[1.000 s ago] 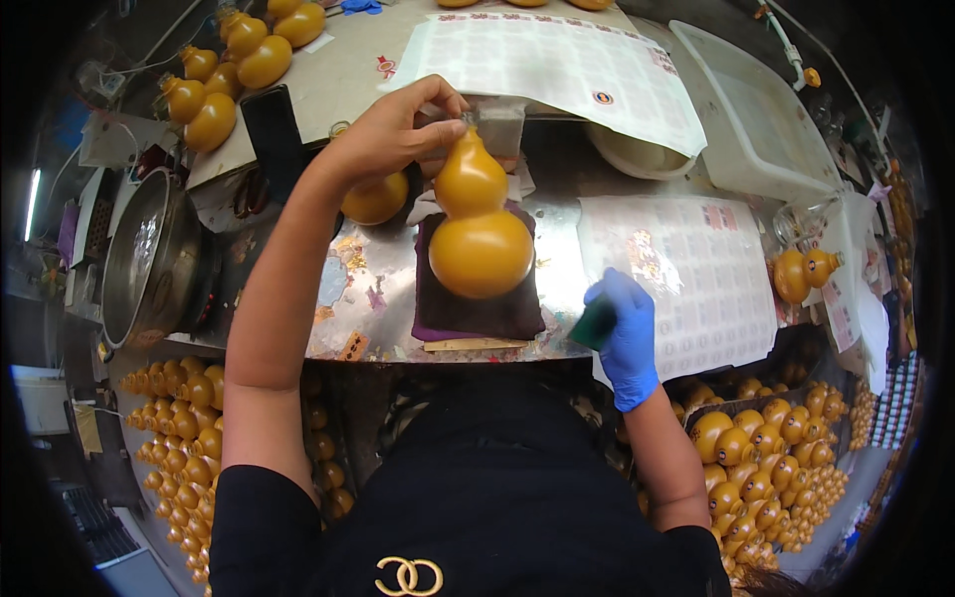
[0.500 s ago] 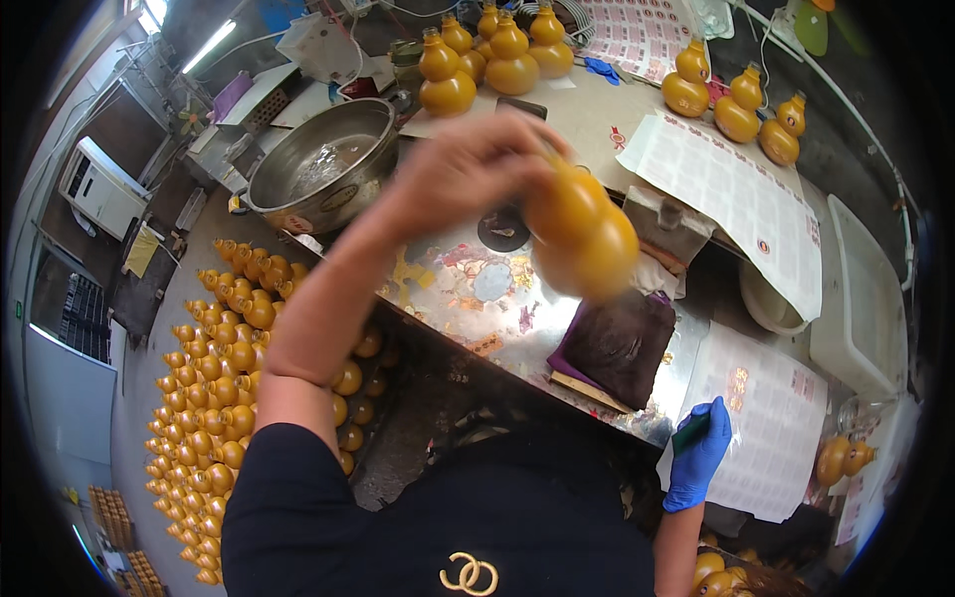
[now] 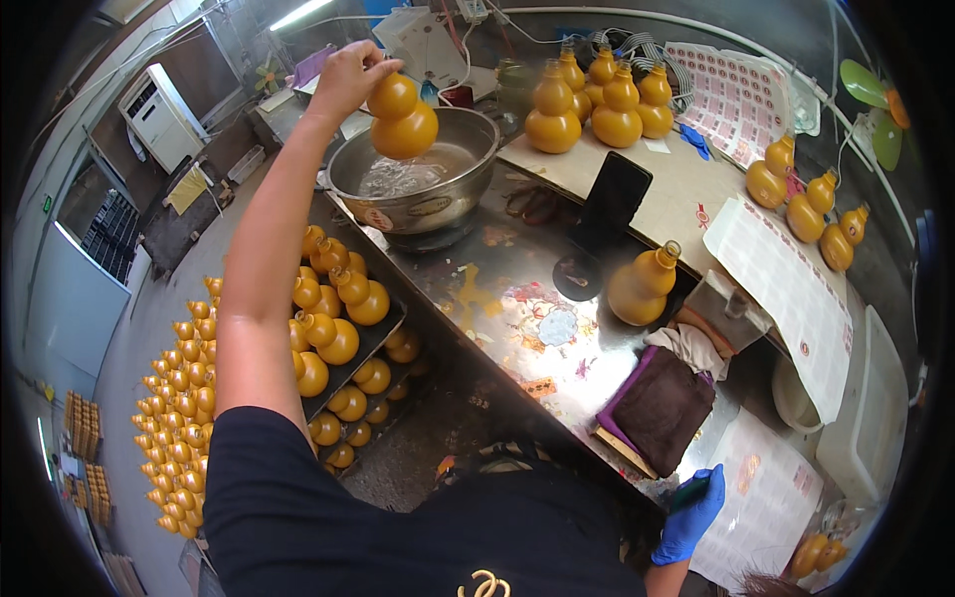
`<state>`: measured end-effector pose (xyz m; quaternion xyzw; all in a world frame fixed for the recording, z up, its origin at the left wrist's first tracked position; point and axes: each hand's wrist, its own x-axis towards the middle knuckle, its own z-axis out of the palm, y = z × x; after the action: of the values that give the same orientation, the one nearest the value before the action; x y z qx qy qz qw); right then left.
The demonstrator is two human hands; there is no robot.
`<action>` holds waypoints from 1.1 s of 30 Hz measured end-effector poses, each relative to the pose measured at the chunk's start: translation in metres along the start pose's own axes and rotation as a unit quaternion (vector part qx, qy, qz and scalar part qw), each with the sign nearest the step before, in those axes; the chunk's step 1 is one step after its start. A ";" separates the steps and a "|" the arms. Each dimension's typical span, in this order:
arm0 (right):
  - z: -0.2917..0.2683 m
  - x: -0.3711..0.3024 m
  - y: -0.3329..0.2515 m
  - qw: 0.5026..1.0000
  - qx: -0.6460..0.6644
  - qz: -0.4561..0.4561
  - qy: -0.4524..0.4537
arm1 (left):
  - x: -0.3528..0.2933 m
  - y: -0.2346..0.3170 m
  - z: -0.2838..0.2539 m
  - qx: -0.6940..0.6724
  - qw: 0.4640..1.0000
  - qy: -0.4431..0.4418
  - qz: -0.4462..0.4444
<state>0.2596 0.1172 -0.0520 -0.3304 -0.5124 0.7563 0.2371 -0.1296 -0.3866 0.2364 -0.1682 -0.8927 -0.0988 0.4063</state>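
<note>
At the far left, my bare left hand [image 3: 353, 78] is closed round the neck of a yellow gourd-shaped bottle [image 3: 404, 124]. This bottle hangs upright over a round metal basin [image 3: 423, 211] with clear liquid in it. A second gourd bottle [image 3: 642, 286], its open mouth showing, stands on the metal worktable [image 3: 477, 323] beside a black disc [image 3: 577, 277]. Low on the right, my blue-gloved right hand [image 3: 693, 517] is closed on a small dark green object [image 3: 688, 492], mostly hidden by the fingers. A dark brown cloth pad [image 3: 661, 410] lies close to that hand.
More gourd bottles [image 3: 553, 124] stand along the raised back shelf, near a black phone [image 3: 613, 199]. Printed sheets [image 3: 781, 298] lie at the right, beside a translucent tub [image 3: 865, 408]. Racks of many gourd bottles [image 3: 338, 338] fill the floor at left.
My left hand has moved left from the worktable to the basin and now holds a bottle there. A bottle stands free where the hand was. My right hand keeps its green object.
</note>
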 end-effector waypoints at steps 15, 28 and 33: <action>-0.013 0.014 0.022 0.999 -0.003 0.022 0.041 | -0.069 -0.037 0.089 0.153 0.965 -0.209 0.035; 0.004 -0.003 -0.003 0.997 0.032 0.066 0.032 | -0.037 -0.054 0.055 0.133 0.955 -0.222 -0.143; -0.011 0.005 0.007 0.994 0.066 0.089 0.013 | -0.028 -0.049 0.030 0.097 0.991 -0.002 -0.090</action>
<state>0.2640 0.1251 -0.0631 -0.3682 -0.4269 0.8023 0.1962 -0.1523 -0.4286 0.1937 -0.0477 -0.9103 -0.0475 0.4085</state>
